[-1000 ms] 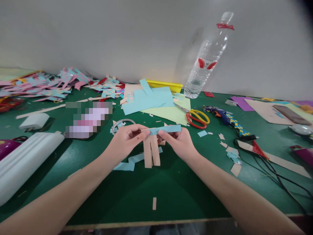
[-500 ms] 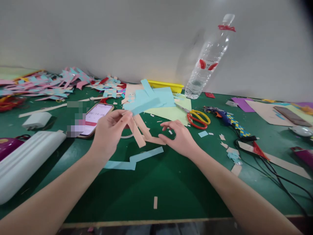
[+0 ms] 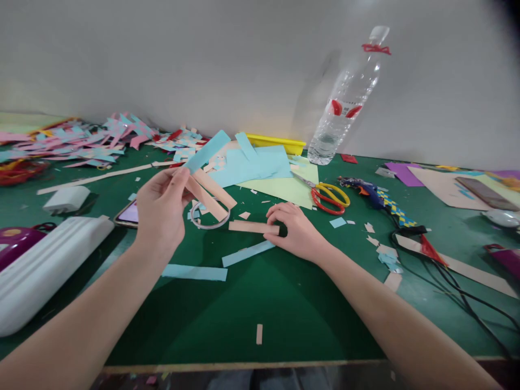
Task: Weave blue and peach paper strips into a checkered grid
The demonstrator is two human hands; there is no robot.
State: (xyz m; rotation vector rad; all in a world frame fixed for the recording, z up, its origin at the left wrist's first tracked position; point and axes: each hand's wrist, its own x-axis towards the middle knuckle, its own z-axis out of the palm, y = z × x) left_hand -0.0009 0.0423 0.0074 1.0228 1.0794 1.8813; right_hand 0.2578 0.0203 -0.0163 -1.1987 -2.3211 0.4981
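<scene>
While the left hand (image 3: 162,208) pinches blue and peach strips (image 3: 208,151) aloft, the right hand (image 3: 294,233) brackets a loose peach strip (image 3: 249,227) with narrowed fingers, grip unclear, midway between the tabletop's (image 3: 312,314) front and back edges; gentle end-pinching should prevent creases.

The left hand (image 3: 162,211) hid most of the smartphone (image 3: 127,215); the left edge of view cut off the purple device (image 3: 18,248). The plastic bottle's (image 3: 343,97) small label print was unreadable.

Both hands (image 3: 162,208) are bare, and so are the slim forearms (image 3: 122,292)
</scene>
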